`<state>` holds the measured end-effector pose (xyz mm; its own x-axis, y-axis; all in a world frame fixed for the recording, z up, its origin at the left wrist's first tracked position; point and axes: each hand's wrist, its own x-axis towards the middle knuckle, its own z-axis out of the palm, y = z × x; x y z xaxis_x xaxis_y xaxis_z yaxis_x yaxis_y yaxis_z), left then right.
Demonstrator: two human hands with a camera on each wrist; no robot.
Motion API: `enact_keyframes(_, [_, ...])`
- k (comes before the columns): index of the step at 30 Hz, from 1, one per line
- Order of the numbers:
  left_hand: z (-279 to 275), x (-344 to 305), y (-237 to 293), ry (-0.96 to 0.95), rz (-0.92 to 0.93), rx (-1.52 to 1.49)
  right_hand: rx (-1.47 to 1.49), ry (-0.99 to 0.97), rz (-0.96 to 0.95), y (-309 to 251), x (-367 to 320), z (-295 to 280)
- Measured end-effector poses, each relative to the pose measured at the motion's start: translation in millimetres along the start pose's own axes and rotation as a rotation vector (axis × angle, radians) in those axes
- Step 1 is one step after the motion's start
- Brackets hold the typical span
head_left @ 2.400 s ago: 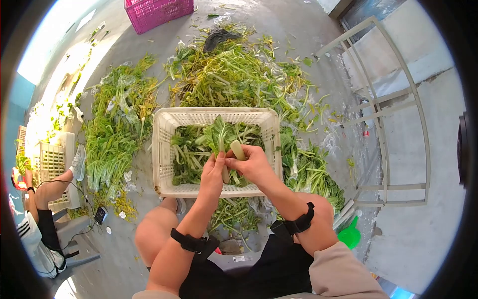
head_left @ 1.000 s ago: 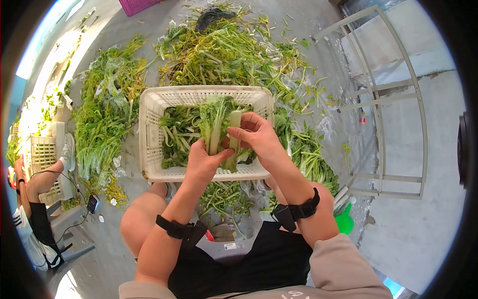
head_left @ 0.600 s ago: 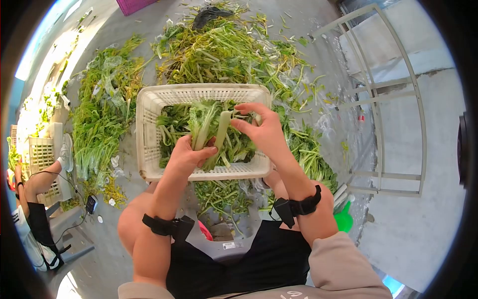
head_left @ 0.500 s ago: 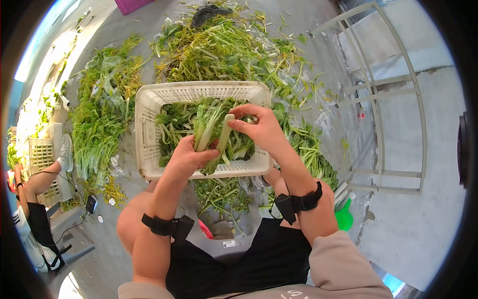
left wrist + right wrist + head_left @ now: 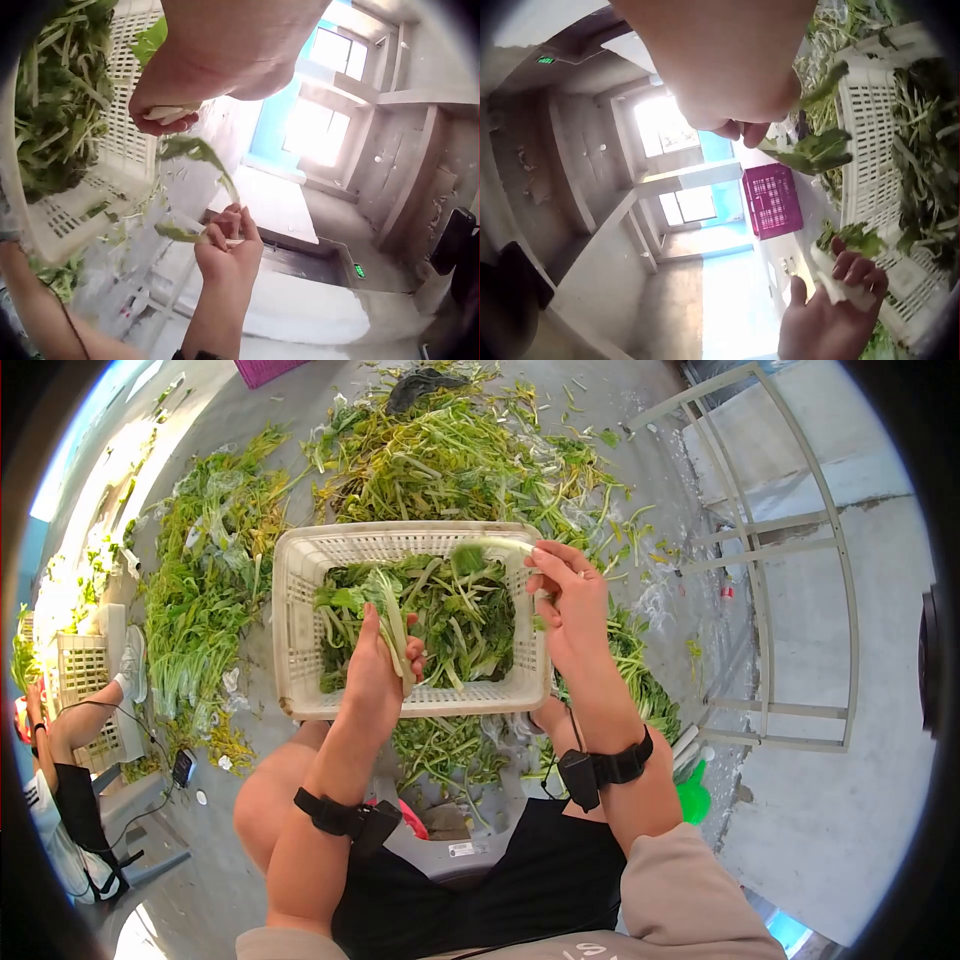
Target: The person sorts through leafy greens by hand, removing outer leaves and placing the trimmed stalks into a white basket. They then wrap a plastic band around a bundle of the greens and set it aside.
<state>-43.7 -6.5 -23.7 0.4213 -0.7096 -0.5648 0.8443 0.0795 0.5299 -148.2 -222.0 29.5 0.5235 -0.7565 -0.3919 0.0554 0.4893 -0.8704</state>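
Note:
My left hand (image 5: 375, 670) grips a small head of leafy greens (image 5: 388, 605) by its pale stalks, over the front left of a white plastic crate (image 5: 283, 620). Higher up, at the crate's right rim, my right hand (image 5: 580, 605) pinches the pale end of a single leaf stalk (image 5: 505, 545), whose green leaf points left. A second leaf (image 5: 176, 233) sticks out from the right hand's lower fingers in the left wrist view. Cut greens (image 5: 470, 620) lie inside the crate. In the right wrist view, the left hand's fingers wrap the pale stalks (image 5: 844, 289).
Heaps of greens (image 5: 430, 470) cover the floor behind the crate, with more at left (image 5: 210, 570) and right. A metal frame (image 5: 850, 630) stands at the right wall. A purple crate (image 5: 262, 370) is at the back. Another person's leg (image 5: 95, 730) shows at left.
The right hand has pulled one leaf stalk away from the head of greens and moved right with it. The left hand has turned upright, still gripping the head.

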Motion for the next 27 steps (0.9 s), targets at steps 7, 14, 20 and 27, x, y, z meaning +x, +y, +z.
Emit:
enact_keyframes(7, [20.8,-5.1,-3.4,0.084,0.021,-0.016,0.045,-0.425,0.479,45.7,-44.8,29.7])
enact_keyframes(14, [22.0,-11.8,0.5,0.170,-0.049,0.071,-0.196,-0.573,0.407,73.4,-68.7,37.8])
enact_keyframes(20, [-0.7,3.7,-13.2,0.175,0.085,0.097,-0.193,-0.441,0.221,77.6,-71.1,39.9])
enact_keyframes(27, [-10.1,7.1,-17.1,0.017,0.058,-0.078,-0.077,-0.305,0.201,76.5,-67.5,41.9])
